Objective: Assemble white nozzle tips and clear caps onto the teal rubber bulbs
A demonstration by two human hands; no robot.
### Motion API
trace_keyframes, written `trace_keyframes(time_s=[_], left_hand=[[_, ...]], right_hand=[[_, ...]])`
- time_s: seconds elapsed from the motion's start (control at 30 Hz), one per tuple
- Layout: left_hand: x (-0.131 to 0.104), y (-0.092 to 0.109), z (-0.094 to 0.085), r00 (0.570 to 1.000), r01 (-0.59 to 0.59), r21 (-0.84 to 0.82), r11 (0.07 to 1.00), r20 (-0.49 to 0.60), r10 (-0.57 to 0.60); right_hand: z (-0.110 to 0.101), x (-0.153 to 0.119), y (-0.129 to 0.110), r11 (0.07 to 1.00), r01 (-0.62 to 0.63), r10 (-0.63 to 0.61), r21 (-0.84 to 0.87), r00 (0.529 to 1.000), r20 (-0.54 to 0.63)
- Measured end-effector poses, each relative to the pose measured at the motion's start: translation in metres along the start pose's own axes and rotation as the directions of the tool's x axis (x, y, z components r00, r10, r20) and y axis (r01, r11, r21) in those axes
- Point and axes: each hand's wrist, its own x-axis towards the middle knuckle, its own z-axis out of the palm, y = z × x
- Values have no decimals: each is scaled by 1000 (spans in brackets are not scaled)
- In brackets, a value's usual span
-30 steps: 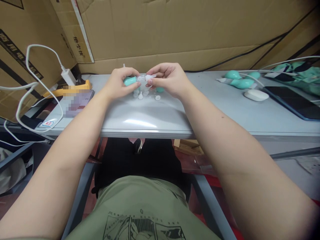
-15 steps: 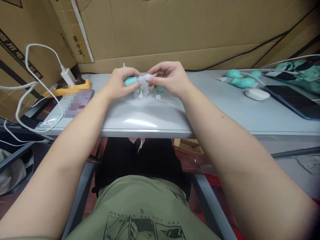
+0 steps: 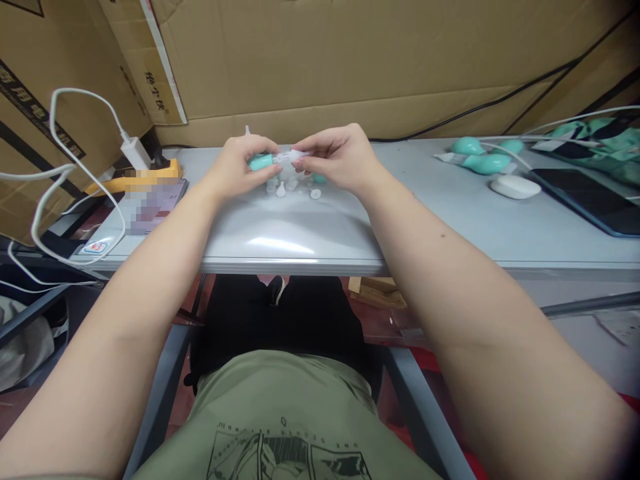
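Observation:
Near the far edge of the table, my left hand point(image 3: 246, 165) is closed round a teal squeeze bulb point(image 3: 261, 162) lying sideways, its clear neck pointing right. The fingers of my right hand point(image 3: 334, 159) pinch a whitish translucent nozzle tip point(image 3: 299, 155) at the end of that neck. Tip and neck meet between the hands; whether they are fully joined I cannot tell. Beneath the hands are several small clear and white parts, among them a white cone-shaped tip point(image 3: 281, 190) and a round white piece point(image 3: 315, 194). Another teal bulb point(image 3: 319, 179) is partly hidden below my right hand.
On the right lie several teal bulbs point(image 3: 484, 164), a white rounded case point(image 3: 515, 187), a dark phone point(image 3: 590, 200) and a green patterned bag point(image 3: 595, 150). A white charger point(image 3: 136, 153) with cables and a yellow power strip point(image 3: 145, 177) occupy the left. Cardboard point(image 3: 350, 60) stands behind the table.
Both hands keep the same hold at nearly the same spot. My right hand and the nozzle tip have shifted very slightly to the left.

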Motion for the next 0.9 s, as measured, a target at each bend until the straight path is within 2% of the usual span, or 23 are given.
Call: trace_keyframes(time_s=[0.2, 0.53, 0.73, 0.9], left_hand=[[-2, 5, 0, 999, 36, -13, 999, 4, -36], [-3, -4, 1, 1000, -18, -5, 1000, 14, 18], [-3, -7, 1, 1000, -7, 23, 1000, 10, 7], [-3, -2, -1, 1000, -9, 43, 999, 26, 8]], right_hand=[[-1, -1, -1, 999, 24, -25, -28, 999, -30], [2, 3, 5, 992, 110, -112, -67, 993, -26], [0, 3, 13, 985, 154, -154, -76, 988, 12], [-1, 2, 9, 978, 148, -145, -148, 989, 31]])
